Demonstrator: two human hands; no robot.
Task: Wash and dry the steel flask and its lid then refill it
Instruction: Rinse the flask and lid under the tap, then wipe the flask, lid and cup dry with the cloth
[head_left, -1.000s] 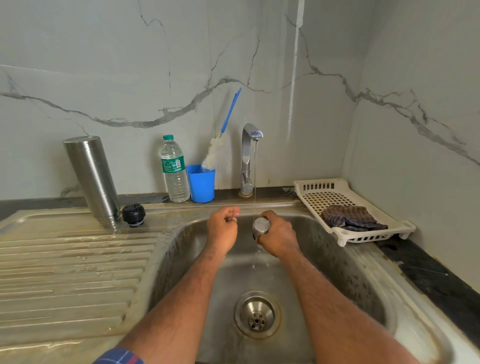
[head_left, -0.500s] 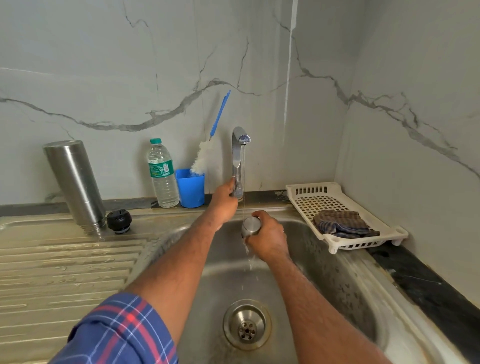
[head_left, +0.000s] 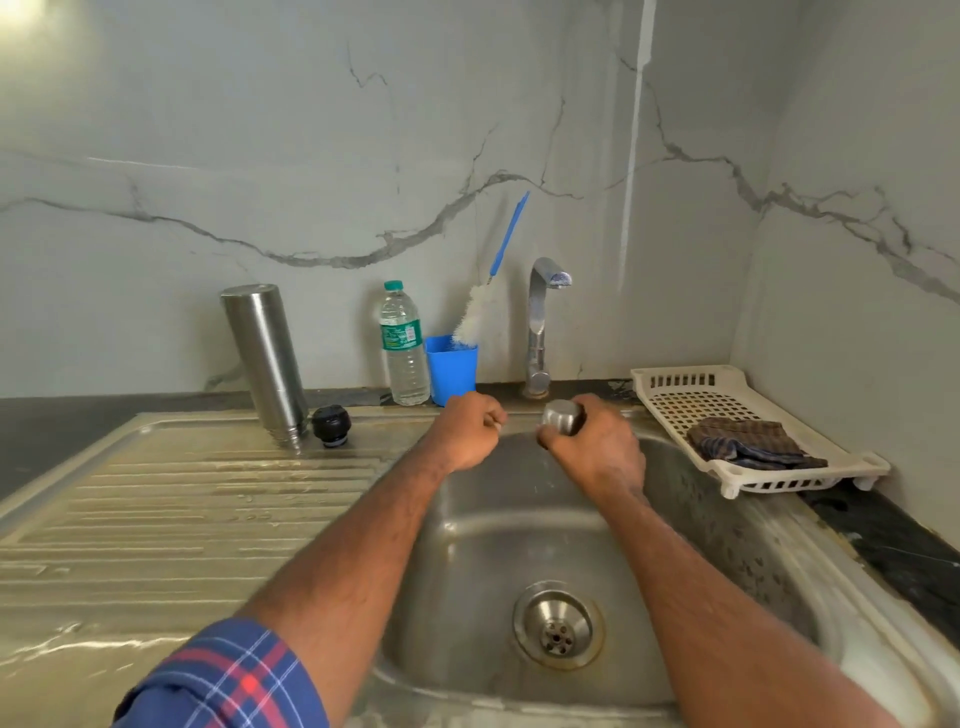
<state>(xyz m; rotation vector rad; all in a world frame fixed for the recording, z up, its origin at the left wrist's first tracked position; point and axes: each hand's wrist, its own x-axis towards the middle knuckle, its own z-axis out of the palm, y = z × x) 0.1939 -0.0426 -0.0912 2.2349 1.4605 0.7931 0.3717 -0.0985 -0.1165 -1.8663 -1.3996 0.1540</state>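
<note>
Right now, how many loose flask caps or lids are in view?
2. A steel lid is gripped in the right hand over the sink; a black stopper sits beside the inverted steel flask.

Flask (head_left: 266, 364) stood upside down on the drainboard (head_left: 182, 519), stopper (head_left: 331, 425) right of it; bottle (head_left: 403, 348) and cup (head_left: 451, 369) behind, tap (head_left: 540, 332) further right.

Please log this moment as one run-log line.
right hand: grips steel lid | left hand: curled, empty | tap: off | flask: inverted on drainboard
</note>
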